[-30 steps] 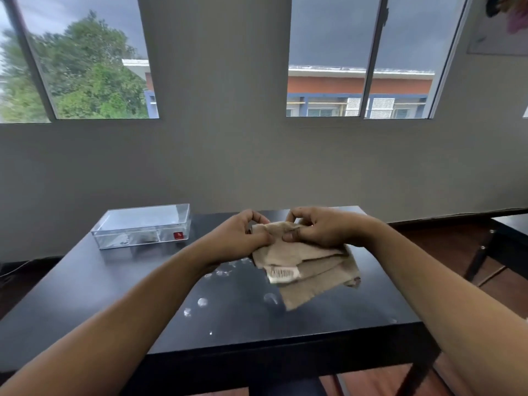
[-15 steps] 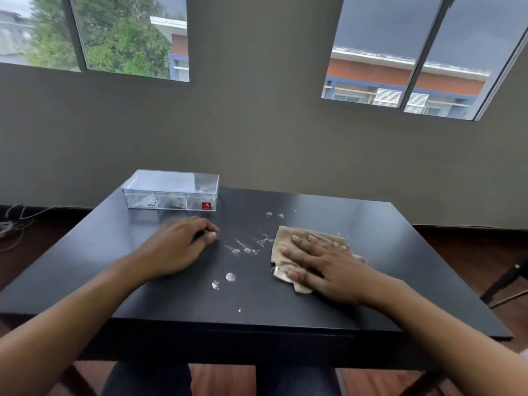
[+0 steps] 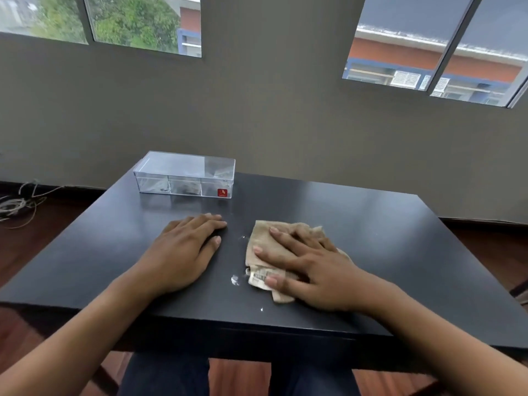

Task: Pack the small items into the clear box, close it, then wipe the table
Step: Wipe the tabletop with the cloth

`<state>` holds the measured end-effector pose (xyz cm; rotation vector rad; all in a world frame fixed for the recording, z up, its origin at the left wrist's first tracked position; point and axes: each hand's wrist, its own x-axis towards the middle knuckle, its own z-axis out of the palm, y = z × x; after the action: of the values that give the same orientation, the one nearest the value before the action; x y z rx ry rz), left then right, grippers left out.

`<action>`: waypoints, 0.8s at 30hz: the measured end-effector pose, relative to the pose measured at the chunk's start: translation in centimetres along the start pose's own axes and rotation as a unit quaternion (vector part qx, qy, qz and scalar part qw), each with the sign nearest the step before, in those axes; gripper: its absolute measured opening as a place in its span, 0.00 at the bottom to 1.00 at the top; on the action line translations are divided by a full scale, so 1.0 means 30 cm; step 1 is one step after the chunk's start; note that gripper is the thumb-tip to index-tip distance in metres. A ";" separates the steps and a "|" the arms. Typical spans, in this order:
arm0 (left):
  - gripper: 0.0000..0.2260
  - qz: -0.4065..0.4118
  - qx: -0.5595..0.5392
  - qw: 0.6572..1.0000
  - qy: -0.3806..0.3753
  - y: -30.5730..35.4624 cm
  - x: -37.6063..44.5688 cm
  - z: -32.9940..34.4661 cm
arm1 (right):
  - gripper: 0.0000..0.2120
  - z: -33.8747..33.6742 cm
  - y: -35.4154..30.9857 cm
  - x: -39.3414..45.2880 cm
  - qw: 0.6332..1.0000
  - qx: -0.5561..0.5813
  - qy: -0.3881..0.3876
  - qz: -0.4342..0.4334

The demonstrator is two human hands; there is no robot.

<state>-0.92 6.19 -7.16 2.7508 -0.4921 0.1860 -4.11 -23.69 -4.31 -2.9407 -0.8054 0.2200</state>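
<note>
Head view shows the clear box (image 3: 185,176) closed at the bench's (image 3: 371,224) far left, packing apparently done, while my right hand (image 3: 308,264) presses flat on the cloth (image 3: 264,238) near remaining droplets (image 3: 235,280) and my left hand (image 3: 183,250) rests spread, empty.

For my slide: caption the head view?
Right hand presses tan cloth onto black table; left hand rests flat, clear box closed.
</note>
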 end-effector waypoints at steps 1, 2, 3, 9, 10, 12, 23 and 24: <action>0.23 0.000 0.001 1.000 -0.001 -0.003 -0.001 0.005 | 0.25 -0.001 0.005 -0.039 1.000 0.005 -0.006 -0.001; 0.22 0.002 0.002 1.000 -0.002 -0.003 -0.002 0.008 | 0.25 -0.009 0.028 -0.053 1.000 0.010 -0.008 0.009; 0.22 0.003 0.003 1.000 -0.003 -0.002 -0.003 0.009 | 0.25 -0.022 0.059 -0.044 0.999 0.014 -0.008 0.028; 0.21 -0.005 -0.007 1.000 -0.002 0.008 -0.008 0.000 | 0.26 -0.039 0.191 0.225 0.991 0.016 0.013 0.132; 0.21 -0.009 -0.011 1.000 0.001 0.006 -0.010 -0.001 | 0.26 -0.033 0.170 0.252 0.992 0.024 0.013 0.124; 0.22 -0.024 -0.021 0.999 0.009 0.006 -0.015 -0.004 | 0.27 -0.023 0.095 0.259 0.996 0.028 0.014 0.089; 0.21 -0.015 -0.019 0.999 0.038 0.004 -0.012 0.000 | 0.27 -0.029 0.174 0.068 0.994 0.027 -0.002 0.106; 0.21 -0.015 -0.019 0.999 0.040 0.005 -0.014 0.000 | 0.28 -0.028 0.173 0.103 0.991 0.021 0.008 0.129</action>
<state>-1.35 6.19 -7.18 2.7008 -0.4287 0.2752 1.25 -26.60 -4.46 -2.9962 -0.4100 0.2275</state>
